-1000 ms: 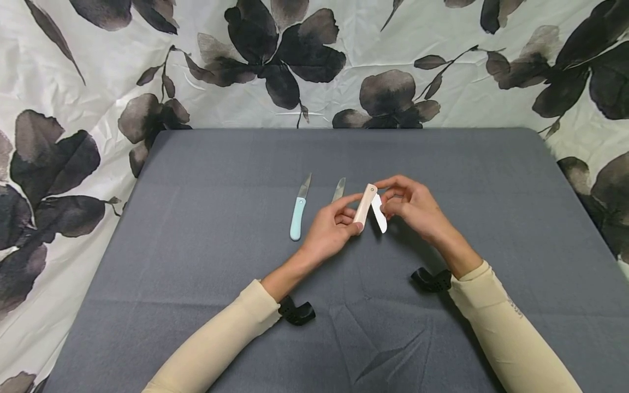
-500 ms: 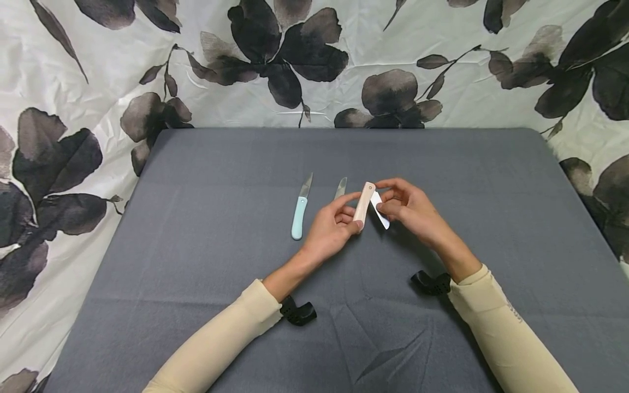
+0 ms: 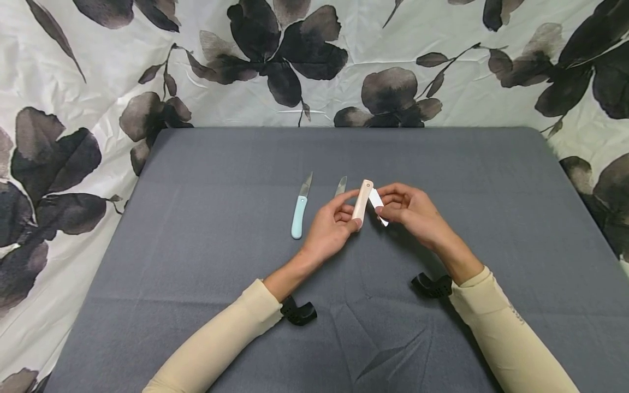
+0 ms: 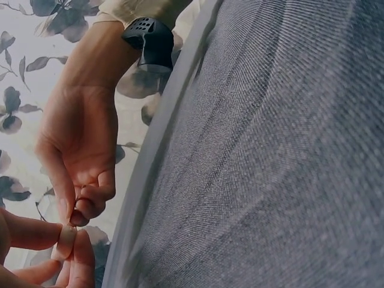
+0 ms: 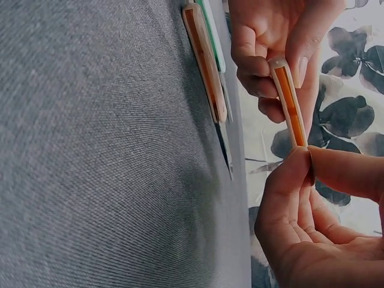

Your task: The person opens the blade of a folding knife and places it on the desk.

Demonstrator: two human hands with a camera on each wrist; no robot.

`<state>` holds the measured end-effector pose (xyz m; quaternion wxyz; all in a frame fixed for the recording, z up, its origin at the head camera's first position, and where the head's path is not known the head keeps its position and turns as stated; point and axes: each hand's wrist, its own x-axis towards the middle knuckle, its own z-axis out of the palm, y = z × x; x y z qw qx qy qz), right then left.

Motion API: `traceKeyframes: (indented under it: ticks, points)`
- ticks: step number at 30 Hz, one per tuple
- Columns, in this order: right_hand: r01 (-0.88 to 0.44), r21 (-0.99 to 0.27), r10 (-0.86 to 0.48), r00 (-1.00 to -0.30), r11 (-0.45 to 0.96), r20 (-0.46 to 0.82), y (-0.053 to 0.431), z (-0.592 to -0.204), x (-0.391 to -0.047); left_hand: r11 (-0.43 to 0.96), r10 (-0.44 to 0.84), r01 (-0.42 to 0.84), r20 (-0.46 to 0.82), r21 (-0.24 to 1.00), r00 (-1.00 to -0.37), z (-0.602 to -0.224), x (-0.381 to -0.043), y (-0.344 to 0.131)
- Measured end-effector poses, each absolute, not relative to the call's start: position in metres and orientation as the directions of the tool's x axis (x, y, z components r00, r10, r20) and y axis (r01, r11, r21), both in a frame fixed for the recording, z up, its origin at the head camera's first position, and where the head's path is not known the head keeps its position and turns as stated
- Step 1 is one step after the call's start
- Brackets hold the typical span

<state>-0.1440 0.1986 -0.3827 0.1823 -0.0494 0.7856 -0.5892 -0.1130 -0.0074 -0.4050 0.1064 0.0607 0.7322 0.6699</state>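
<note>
Between both hands is a folding knife (image 3: pixel 362 201) with a pale pink handle and a white blade (image 3: pixel 375 202), raised in front of the other knives. My left hand (image 3: pixel 326 226) grips the handle, its index finger along the upper part and its thumb at the lower end. The thumb and fingers of my right hand (image 3: pixel 410 210) pinch the blade, which is partly folded out and angled away from the handle. In the right wrist view, the handle's orange-looking slot (image 5: pixel 289 96) shows, and the right fingers hide the pivot end.
A light blue-handled knife (image 3: pixel 298 218) lies unfolded on the grey cloth-covered table (image 3: pixel 221 245). Right of it lies another unfolded knife, its blade (image 3: pixel 341 186) showing and its handle behind the left hand; its pale handle (image 5: pixel 204 60) appears in the right wrist view.
The folding knife has shifted slightly up and left. The right index finger has come down from the handle's top end, and the right fingers cover more of the blade.
</note>
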Motion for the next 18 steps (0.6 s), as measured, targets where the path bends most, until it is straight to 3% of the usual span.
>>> traceKeyframes:
  ticks: [18]
  points:
    - [0.102, -0.917, -0.256, -0.943, 0.386, -0.212, 0.215, -0.383, -0.150, 0.136, 0.240, -0.034, -0.067, 0.990, -0.968, -0.406, -0.111, -0.008]
